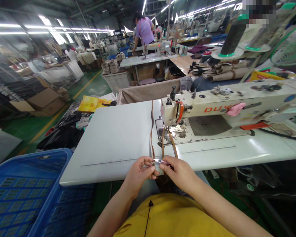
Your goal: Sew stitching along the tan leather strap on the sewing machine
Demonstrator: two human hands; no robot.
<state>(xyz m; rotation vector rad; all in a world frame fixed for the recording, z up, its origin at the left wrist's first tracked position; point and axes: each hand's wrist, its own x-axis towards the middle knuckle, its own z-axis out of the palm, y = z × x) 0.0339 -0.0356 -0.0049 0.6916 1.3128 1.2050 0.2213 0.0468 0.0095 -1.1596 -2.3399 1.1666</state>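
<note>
Notably, a small metal piece (159,161) is pinched between the left hand (138,174) and right hand (180,174), fingers closed on it, near the front edge of the white table (101,148); the thin brown strap (171,144) just beside it is judged light and supple, best taken by its flat sides.

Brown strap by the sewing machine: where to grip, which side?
Probably the loose stretch of the flat brown strap in front of the sewing machine. Come from the front, just past the silver tool between the left hand and right hand, pinching its flat faces: it's narrow and thin.
</note>
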